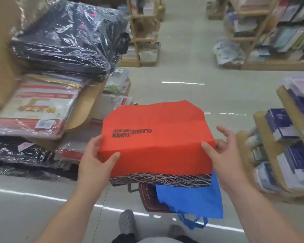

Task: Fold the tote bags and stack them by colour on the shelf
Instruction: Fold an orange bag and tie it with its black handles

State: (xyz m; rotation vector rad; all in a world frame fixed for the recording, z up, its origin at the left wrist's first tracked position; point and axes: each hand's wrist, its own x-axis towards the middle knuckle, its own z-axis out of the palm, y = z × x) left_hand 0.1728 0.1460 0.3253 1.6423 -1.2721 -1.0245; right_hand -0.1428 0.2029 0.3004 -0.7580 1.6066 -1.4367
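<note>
item 1: left hand (96, 155). pinches the l. edge of the red tote bag (156, 137), thumb on top, fingers under.
item 2: right hand (223, 155). thumb lies on the bag's r. edge, upper fingers lifted and spread loose; lower fingers look curled at the edge, so prob. a light hold, can't tell how firm.
item 3: red tote bag. held flat betw. both hands, above the basket (147, 200), black print facing up and reading upside-down. creases run across it; far corners tucked in. looks part-folded, handles not seen.
item 4: dark piece w/ white criss-cross lines (161, 179). just under the bag's near edge; can't tell what it is.
item 5: blue tote bag (188, 199). unfolded, hangs over the basket's r. side, handle loop dangling toward the floor (182, 93).
item 6: left shelf (84, 109). wood, carries plastic-wrapped dark packs (68, 41) and flat red-and-white packs.
item 7: right shelf (263, 123). wood tiers w/ boxed goods.

step (judged): folding the red bag, approx. mid-fold; no stacked totes seen on either shelf, so task looks early.
next (judged): needs one more fold to a compact size, edges kept square, r. hand gripping firmer; then a shelf spot for red. blue bag is not yet folded.
</note>
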